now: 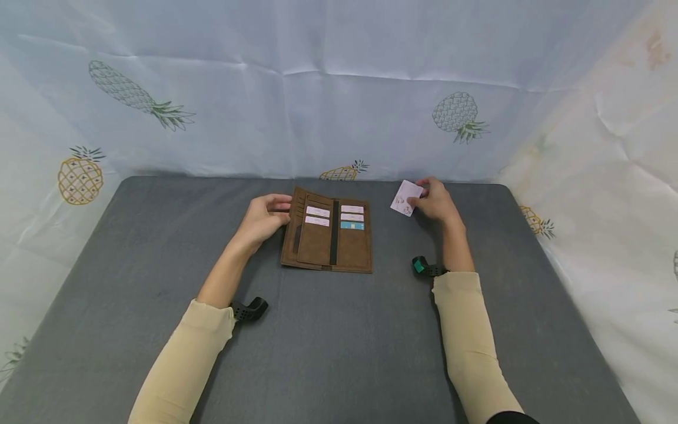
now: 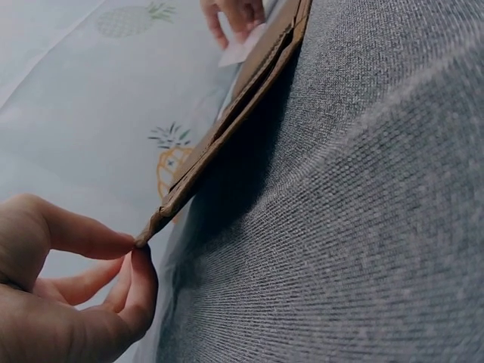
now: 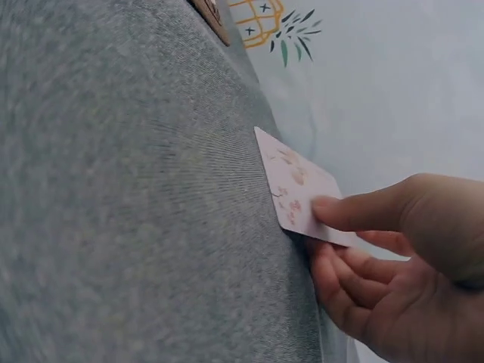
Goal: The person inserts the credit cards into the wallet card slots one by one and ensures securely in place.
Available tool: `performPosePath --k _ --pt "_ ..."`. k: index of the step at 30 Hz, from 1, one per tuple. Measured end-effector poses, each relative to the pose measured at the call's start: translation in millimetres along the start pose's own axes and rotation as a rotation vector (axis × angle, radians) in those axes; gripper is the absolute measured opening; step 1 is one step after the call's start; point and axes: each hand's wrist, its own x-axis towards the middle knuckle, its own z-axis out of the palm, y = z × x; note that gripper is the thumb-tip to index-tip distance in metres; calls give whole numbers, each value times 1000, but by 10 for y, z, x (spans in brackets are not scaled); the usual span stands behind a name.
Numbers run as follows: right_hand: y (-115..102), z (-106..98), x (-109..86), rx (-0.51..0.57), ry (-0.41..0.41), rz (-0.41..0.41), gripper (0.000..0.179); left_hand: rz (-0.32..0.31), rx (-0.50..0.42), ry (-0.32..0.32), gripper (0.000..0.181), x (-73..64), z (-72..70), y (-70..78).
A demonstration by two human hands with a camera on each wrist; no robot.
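Note:
An opened brown wallet point(image 1: 316, 244) lies on the grey table, its left flap tilted up from the cloth. Several pale pink cards point(image 1: 317, 221) and one blue card point(image 1: 352, 225) show in its slots. My left hand point(image 1: 262, 218) pinches the wallet's left edge between thumb and fingers, as the left wrist view shows up close. To the right of the wallet, my right hand point(image 1: 436, 201) holds a pale pink card point(image 1: 405, 197) with a floral print by its right side. In the right wrist view, the thumb lies on the printed face and the fingers are behind it.
The grey cloth-covered table point(image 1: 328, 347) reaches to a white curtain point(image 1: 296, 118) printed with pineapples, which hangs along the back and sides. Each wrist wears a black band; the right one has a green part point(image 1: 419, 266).

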Motion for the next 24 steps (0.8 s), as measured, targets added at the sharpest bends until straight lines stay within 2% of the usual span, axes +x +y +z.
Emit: performPosePath --k 6,11,19,24 --pt "-26 59 40 174 57 -64 46 1 -3 -6 51 -3 -5 -24" --pt "-204 122 68 288 34 -90 46 7 -3 -3 51 -2 -13 -22" --pt "-512 299 178 314 17 -182 41 12 -2 0 51 8 -9 -27" --pt "-677 426 233 333 -8 -209 39 18 -3 -3 51 -6 -8 -13"
